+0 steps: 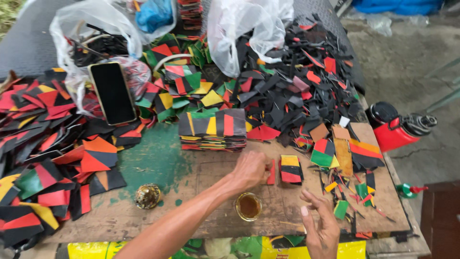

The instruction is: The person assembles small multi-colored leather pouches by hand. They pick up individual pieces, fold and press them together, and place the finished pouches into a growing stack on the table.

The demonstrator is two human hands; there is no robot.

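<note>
Two bare hands at a wooden worktable (158,211) heaped with coloured leather offcuts.

Head view: at lower centre the left hand (250,170) is curled, fingertips pinching a narrow red leather strip (271,172) just beside a small red, yellow and black striped leather patch (291,169). At the bottom right the right hand (320,226) hovers loosely spread, holding nothing. A small round tin of amber glue (248,206) sits between the hands. A black phone (112,92) lies upper left; a stack of striped patches (213,128) stands at centre.

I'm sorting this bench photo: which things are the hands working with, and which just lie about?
In hand: left hand on red strip; striped piece; glue cup; right hand.
Lying about: phone; red flask; brass ball; plastic bags.
</note>
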